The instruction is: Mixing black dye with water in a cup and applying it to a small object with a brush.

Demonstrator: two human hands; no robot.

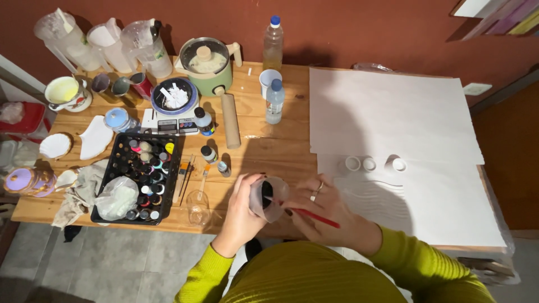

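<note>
Black paint tray (120,163), kitchen scale (168,120), water bottle (274,101)

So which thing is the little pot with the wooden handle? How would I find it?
Start at the wooden table and look along its far edge by the red wall. Just left of the tall plastic bottle sits the pale green pot. It is the only round green thing there, with a lid, a pale knob on top, and a short wooden handle poking out towards the cardboard tube.

I sat at a wooden counter (281,151) pushed against a dark red wall (348,28), grey tiled floor (112,269) below its near edge.
</note>
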